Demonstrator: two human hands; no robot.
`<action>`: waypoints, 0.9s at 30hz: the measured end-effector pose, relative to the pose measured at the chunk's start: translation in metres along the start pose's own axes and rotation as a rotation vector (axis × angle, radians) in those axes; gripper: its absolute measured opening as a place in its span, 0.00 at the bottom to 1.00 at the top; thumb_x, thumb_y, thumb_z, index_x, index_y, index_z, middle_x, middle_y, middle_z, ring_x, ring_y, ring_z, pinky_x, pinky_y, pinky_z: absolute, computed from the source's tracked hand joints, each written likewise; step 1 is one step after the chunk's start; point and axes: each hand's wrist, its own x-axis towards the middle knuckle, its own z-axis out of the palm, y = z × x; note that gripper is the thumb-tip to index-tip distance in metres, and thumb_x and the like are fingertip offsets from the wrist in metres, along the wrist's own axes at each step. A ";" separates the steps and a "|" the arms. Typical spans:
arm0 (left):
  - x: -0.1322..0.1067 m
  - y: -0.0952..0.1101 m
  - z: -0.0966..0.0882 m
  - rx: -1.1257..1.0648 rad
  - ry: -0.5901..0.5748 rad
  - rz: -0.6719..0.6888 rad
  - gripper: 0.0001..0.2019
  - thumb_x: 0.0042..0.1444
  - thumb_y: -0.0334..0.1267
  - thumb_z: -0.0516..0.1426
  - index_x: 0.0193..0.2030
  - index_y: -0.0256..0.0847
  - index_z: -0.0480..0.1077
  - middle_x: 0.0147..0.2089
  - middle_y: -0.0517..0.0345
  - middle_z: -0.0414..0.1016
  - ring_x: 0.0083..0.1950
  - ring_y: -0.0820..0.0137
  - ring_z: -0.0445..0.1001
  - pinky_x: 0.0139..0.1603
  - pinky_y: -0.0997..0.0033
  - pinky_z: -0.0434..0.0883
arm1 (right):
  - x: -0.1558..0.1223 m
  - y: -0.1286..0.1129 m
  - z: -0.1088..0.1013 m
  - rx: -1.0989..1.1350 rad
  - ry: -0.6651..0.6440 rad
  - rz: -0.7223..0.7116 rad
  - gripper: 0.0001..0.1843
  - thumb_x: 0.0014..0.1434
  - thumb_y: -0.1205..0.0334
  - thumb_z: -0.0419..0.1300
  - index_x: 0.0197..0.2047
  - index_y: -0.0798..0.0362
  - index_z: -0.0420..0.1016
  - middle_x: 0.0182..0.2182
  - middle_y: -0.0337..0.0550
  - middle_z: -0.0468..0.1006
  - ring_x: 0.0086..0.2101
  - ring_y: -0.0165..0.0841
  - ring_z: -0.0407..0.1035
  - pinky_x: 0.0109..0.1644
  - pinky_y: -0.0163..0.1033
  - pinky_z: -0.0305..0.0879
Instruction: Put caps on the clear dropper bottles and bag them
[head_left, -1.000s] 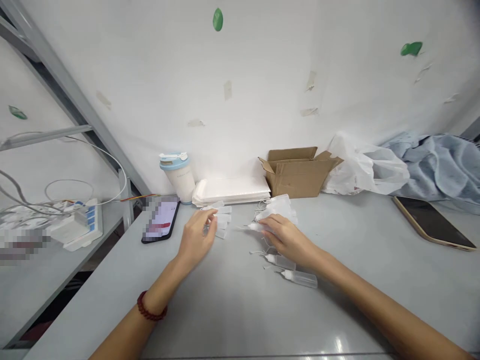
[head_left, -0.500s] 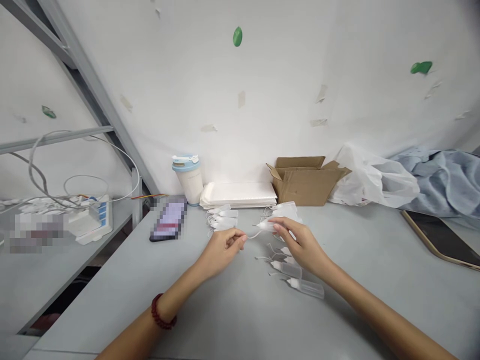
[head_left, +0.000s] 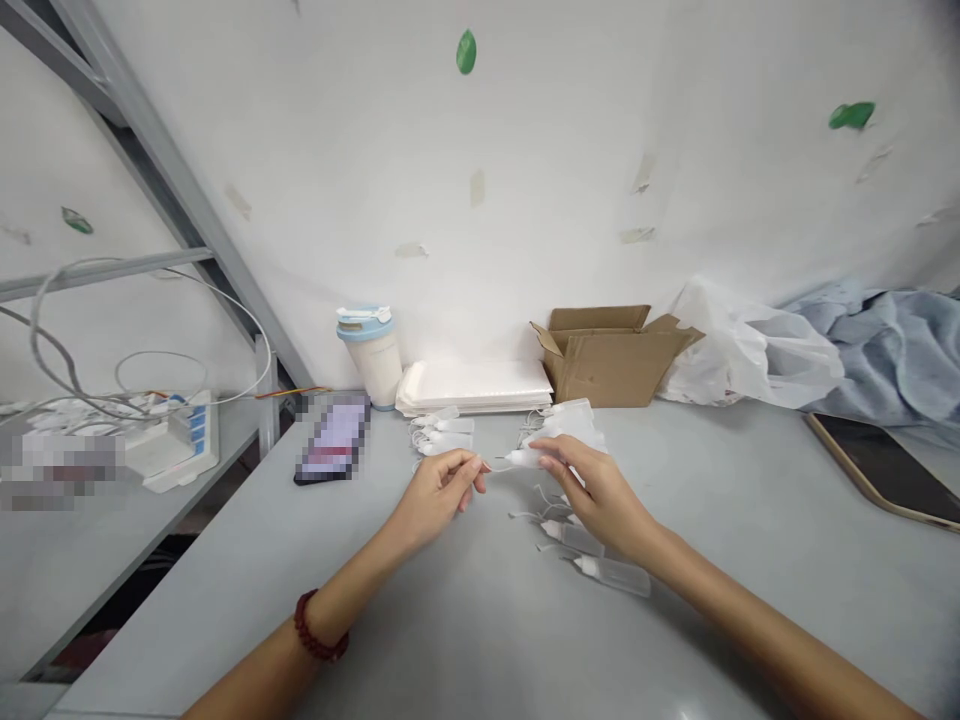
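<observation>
My right hand (head_left: pixel 592 485) is closed on a small white needle-tip bottle (head_left: pixel 523 458), its thin needle pointing left. A thin white strap (head_left: pixel 501 470) runs from the bottle to the fingertips of my left hand (head_left: pixel 442 492), which pinch its end; whatever tip it has is hidden by them. Below my right hand lie several similar bottles (head_left: pixel 615 575), needles to the left and straps loose. More bottles (head_left: pixel 577 418) rest behind that hand, and another group of bottles (head_left: pixel 452 438) lies behind my left hand.
Along the wall stand a lidded cup (head_left: pixel 373 360), a stack of white envelopes (head_left: pixel 480 385), an open cardboard box (head_left: pixel 611 370) and a white plastic bag (head_left: pixel 739 350). A blurred phone (head_left: pixel 334 440) lies left, a dark phone (head_left: pixel 885 470) right. Cables and a power strip (head_left: pixel 191 450) occupy the left shelf.
My left fingers have shifted slightly left and curled differently around the strap's end. My right hand still holds the bottle, almost in the same place. The view has tilted slightly.
</observation>
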 end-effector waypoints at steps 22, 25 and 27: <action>-0.004 0.005 0.005 0.117 -0.072 0.052 0.17 0.60 0.47 0.48 0.38 0.38 0.74 0.29 0.59 0.69 0.23 0.76 0.61 0.26 0.76 0.62 | 0.000 -0.004 0.001 0.084 -0.039 0.058 0.14 0.65 0.59 0.46 0.44 0.53 0.70 0.34 0.44 0.77 0.34 0.33 0.71 0.38 0.38 0.68; -0.005 0.005 0.004 0.108 -0.068 0.047 0.17 0.60 0.47 0.48 0.38 0.38 0.73 0.29 0.59 0.70 0.23 0.76 0.61 0.25 0.76 0.62 | 0.000 -0.005 0.000 0.085 -0.070 0.069 0.14 0.65 0.59 0.46 0.44 0.53 0.71 0.34 0.44 0.77 0.33 0.33 0.71 0.38 0.38 0.68; -0.006 0.005 0.004 0.108 -0.070 0.045 0.17 0.60 0.46 0.48 0.38 0.38 0.73 0.29 0.59 0.70 0.23 0.76 0.61 0.25 0.76 0.62 | 0.000 -0.005 0.000 0.084 -0.086 0.070 0.14 0.65 0.59 0.46 0.45 0.53 0.71 0.34 0.44 0.77 0.34 0.33 0.71 0.38 0.38 0.67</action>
